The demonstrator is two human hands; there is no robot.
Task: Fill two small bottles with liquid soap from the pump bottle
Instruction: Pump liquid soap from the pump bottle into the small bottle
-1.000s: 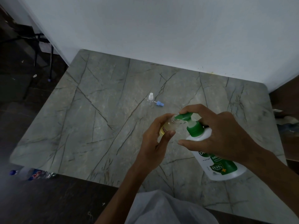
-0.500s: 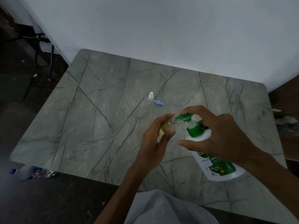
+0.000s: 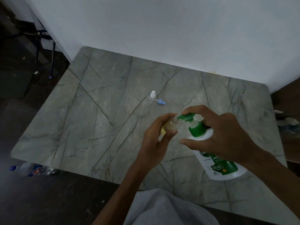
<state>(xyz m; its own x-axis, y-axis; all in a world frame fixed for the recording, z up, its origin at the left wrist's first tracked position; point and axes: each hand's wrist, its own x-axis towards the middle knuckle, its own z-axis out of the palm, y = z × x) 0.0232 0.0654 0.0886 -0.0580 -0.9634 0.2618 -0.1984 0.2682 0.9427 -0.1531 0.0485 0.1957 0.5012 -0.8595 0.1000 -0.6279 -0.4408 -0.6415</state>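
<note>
My left hand (image 3: 154, 143) grips a small clear bottle (image 3: 170, 125), tilted and partly full of yellowish soap, its open mouth right under the green spout (image 3: 186, 117) of the pump bottle (image 3: 224, 168). The white-and-green pump bottle stands on the marble table (image 3: 97, 127). My right hand (image 3: 224, 135) curls over the pump head with the index finger on top and the thumb out beside the bottle's shoulder. A second small clear bottle (image 3: 152, 99) with a white top stands farther back, with a blue cap (image 3: 161, 102) lying next to it.
A white wall runs along the table's far edge. A crushed plastic water bottle (image 3: 32, 170) lies on the dark floor by the table's near left corner. Chair legs (image 3: 45, 46) stand at the far left. My grey-clothed knee is at the bottom.
The pump head dipped slightly half a second ago and has risen again, showing its white stem. Both hands and the small bottle stay in the same place.
</note>
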